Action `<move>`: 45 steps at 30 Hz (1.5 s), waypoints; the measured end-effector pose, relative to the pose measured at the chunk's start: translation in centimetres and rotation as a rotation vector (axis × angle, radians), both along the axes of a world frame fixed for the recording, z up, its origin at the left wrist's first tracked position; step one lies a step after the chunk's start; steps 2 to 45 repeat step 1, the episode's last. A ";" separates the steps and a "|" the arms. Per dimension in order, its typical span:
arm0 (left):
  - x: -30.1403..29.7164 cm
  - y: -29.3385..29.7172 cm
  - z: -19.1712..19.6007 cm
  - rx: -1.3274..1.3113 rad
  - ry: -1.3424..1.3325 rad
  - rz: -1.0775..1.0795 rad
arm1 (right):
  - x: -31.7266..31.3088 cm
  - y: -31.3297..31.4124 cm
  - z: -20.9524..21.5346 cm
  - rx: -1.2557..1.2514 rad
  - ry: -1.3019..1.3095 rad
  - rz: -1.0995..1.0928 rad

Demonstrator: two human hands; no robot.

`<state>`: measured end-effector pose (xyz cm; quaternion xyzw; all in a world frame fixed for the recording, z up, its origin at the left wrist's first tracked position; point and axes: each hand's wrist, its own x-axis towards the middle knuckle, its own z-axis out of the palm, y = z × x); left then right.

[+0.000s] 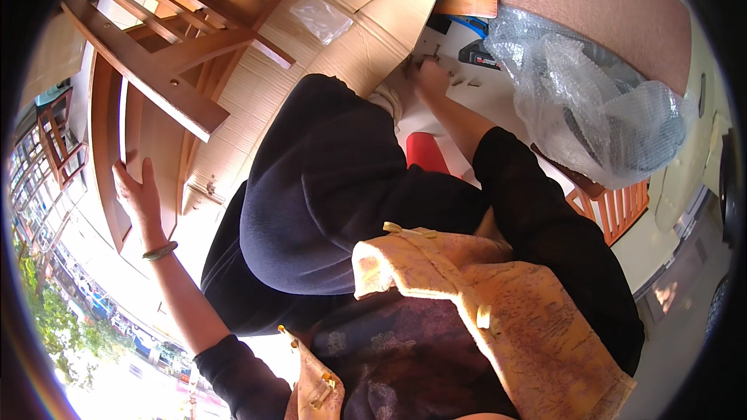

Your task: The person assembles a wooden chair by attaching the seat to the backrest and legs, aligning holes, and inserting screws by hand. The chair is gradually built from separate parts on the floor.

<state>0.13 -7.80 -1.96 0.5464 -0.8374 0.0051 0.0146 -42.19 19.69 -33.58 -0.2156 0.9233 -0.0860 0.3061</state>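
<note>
L hand (138, 190) flat on wooden chair frame (148, 85), not clenched. R hand (430, 78) on small screws (459, 82), grip prob pinching, can't tell. Frame looks stiff, heavy; best held by rail just above L palm.

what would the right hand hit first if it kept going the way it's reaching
Probably the small screws lying on the white sheet just past the right hand; beyond them sits a dark tool. Depth is hard to judge here.

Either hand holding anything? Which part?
Left hand rests flat against the edge of a wooden furniture panel, not gripping. Right hand reaches among small screws on the floor; whether it pinches one cannot be told.
</note>
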 end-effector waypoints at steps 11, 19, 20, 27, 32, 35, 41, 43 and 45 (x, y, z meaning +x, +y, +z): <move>0.0 0.0 -0.1 -0.003 0.009 0.004 | 0.0 0.0 0.0 -0.006 0.002 0.004; 0.0 0.0 -0.1 -0.003 0.009 0.004 | 0.0 0.0 0.0 -0.006 0.002 0.004; 0.0 0.0 -0.1 -0.003 0.009 0.004 | 0.0 0.0 0.0 -0.006 0.002 0.004; 0.0 0.0 -0.1 -0.003 0.009 0.004 | 0.0 0.0 0.0 -0.006 0.002 0.004; 0.0 0.0 -0.1 -0.003 0.009 0.004 | 0.0 0.0 0.0 -0.006 0.002 0.004; 0.0 0.0 -0.1 -0.003 0.009 0.004 | 0.0 0.0 0.0 -0.006 0.002 0.004; 0.0 0.0 -0.1 -0.003 0.009 0.004 | 0.0 0.0 0.0 -0.006 0.002 0.004; 0.0 0.0 -0.1 -0.003 0.009 0.004 | 0.0 0.0 0.0 -0.006 0.002 0.004; 0.0 0.0 -0.1 -0.003 0.009 0.004 | 0.0 0.0 0.0 -0.006 0.002 0.004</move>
